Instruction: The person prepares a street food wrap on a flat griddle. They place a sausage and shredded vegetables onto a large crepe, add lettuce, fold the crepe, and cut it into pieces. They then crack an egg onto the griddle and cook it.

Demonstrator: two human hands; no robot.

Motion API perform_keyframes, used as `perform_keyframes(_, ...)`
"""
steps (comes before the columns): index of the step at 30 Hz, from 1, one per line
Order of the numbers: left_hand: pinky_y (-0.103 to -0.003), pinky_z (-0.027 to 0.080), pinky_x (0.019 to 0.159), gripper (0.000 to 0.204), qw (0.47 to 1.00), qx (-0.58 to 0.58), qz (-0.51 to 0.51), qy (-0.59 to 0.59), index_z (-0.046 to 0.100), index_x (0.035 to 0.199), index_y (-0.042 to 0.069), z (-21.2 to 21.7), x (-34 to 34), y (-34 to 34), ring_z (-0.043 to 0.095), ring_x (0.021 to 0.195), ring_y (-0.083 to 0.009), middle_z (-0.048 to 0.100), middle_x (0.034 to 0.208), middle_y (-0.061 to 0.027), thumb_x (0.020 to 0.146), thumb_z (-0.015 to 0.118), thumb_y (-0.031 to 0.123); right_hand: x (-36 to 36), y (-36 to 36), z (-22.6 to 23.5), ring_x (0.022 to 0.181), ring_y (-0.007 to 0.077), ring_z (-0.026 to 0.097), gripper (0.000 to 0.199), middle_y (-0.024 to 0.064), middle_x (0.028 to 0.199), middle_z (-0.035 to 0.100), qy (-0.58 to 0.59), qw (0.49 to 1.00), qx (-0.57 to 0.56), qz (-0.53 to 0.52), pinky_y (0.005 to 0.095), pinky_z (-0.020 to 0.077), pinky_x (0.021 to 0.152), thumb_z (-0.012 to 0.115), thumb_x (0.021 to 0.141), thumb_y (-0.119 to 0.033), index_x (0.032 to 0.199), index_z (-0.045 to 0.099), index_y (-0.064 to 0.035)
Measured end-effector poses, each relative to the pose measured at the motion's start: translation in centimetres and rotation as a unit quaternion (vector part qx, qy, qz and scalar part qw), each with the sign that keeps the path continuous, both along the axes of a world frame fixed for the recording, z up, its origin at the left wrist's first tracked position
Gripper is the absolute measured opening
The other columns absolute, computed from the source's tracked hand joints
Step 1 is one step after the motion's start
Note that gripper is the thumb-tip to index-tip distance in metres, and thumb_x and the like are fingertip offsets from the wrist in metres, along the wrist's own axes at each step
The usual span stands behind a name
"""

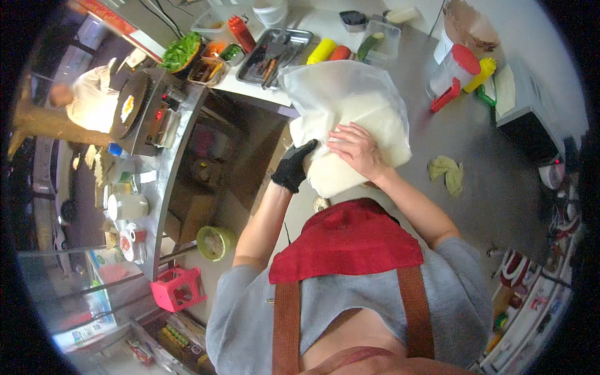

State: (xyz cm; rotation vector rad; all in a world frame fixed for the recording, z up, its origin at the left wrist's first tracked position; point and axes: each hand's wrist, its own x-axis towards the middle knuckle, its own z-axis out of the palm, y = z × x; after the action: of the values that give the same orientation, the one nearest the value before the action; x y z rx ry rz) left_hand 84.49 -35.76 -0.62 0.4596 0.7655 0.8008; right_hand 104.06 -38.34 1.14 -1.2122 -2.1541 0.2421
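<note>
A clear plastic bag (pixel 353 76) holding pale, thin flat sheets (pixel 340 175), perhaps flatbreads, is in front of my chest. My left hand (pixel 292 167), in a black glove, grips the left edge of the bag. From the right, my bare right hand (pixel 358 150) reaches across the top with its fingers bent over the pale sheets, gripping the bag there. Its thumb is hidden. The far part of the bag spreads loosely toward the counter's back, beside a yellow squeeze bottle (pixel 322 51).
A metal tray (pixel 306 39) with utensils and a red bottle (pixel 241 34) stand beyond the bag. At left, a round griddle (pixel 132 103) carries an egg. A clear jug with a red lid (pixel 454 67) and a green cloth (pixel 445 174) are at right. A pink stool (pixel 178 289) stands lower left.
</note>
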Motion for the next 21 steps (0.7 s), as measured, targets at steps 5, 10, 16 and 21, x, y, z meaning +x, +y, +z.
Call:
perform_keyframes(5, -0.034, 0.050, 0.079, 0.040, 0.995, -0.079, -0.044, -0.041, 0.047, 0.119, 0.005, -8.0, 0.7, 2.3, 0.058, 0.094, -0.0220, 0.057, 0.109, -0.0113, 0.084, 0.057, 0.022, 0.9, 0.3, -8.2, 0.108, 0.0201, 0.051, 0.015, 0.0019, 0.107, 0.060, 0.068, 0.988, -0.140, -0.016, 0.0372, 0.0356, 0.097, 0.061, 0.078, -0.022, 0.088, 0.069, -0.0137)
perform_keyframes(10, -0.034, 0.050, 0.079, 0.046, 0.988, -0.131, -0.066, -0.039, 0.045, 0.121, 0.004, -8.7, -0.1, 3.9, 0.058, 0.095, -0.0223, 0.056, 0.110, -0.0124, 0.086, 0.053, 0.033, 2.1, -0.5, -11.2, 0.115, 0.0234, 0.044, 0.014, 0.0024, 0.114, 0.057, 0.111, 0.975, -0.185, 0.056, 0.0361, 0.0345, 0.098, 0.064, 0.075, -0.018, 0.087, 0.070, -0.0164)
perform_keyframes(16, -0.031, 0.048, 0.080, 0.048, 0.991, -0.126, -0.036, -0.037, 0.045, 0.121, 0.002, -10.3, -0.6, 4.2, 0.057, 0.093, -0.0198, 0.056, 0.109, -0.0117, 0.087, 0.052, 0.036, 3.4, -0.6, -11.2, 0.117, 0.0255, 0.042, 0.013, 0.0036, 0.116, 0.055, 0.089, 0.975, -0.175, 0.102, 0.0378, 0.0298, 0.101, 0.065, 0.072, -0.017, 0.083, 0.071, -0.0179)
perform_keyframes(21, -0.029, 0.048, 0.076, 0.038, 0.990, -0.006, -0.039, 0.137, 0.052, 0.113, 0.000, -7.8, 1.2, 3.8, 0.057, 0.088, -0.0176, 0.059, 0.101, -0.0090, 0.082, 0.060, 0.020, 4.3, -0.8, -9.5, 0.112, 0.0251, 0.046, 0.017, 0.0059, 0.111, 0.057, 0.051, 0.980, -0.140, 0.134, 0.0367, 0.0344, 0.096, 0.062, 0.077, -0.027, 0.085, 0.069, -0.0136)
